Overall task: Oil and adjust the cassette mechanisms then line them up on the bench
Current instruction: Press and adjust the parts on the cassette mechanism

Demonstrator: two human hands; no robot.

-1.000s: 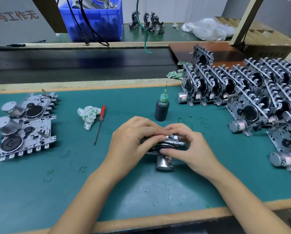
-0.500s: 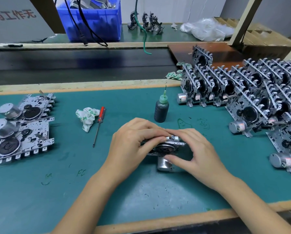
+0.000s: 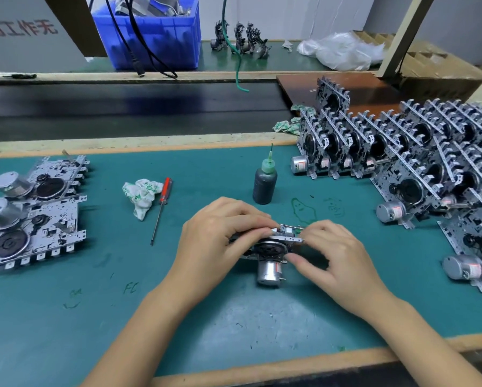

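Note:
At the middle of the green bench I hold one metal cassette mechanism point(image 3: 273, 248), its silver motor pointing toward me. My left hand point(image 3: 217, 238) grips its left side with fingers curled over the top. My right hand point(image 3: 334, 255) pinches its right end between thumb and fingertips. A dark oil bottle point(image 3: 265, 181) with a green needle cap stands just behind the hands. Two mechanisms point(image 3: 33, 210) lie flat at the far left. Several more mechanisms point(image 3: 401, 152) stand on edge in rows at the right.
A red-handled screwdriver point(image 3: 161, 208) and a crumpled cloth point(image 3: 140, 194) lie left of the bottle. A dark conveyor belt point(image 3: 122, 107) runs behind the bench, with a blue bin point(image 3: 150, 37) and hanging cables beyond it. The bench's wooden front edge point(image 3: 262, 367) is near me.
My right hand has slid to the right off the top of the mechanism, uncovering its right end. The left hand stays in its grip.

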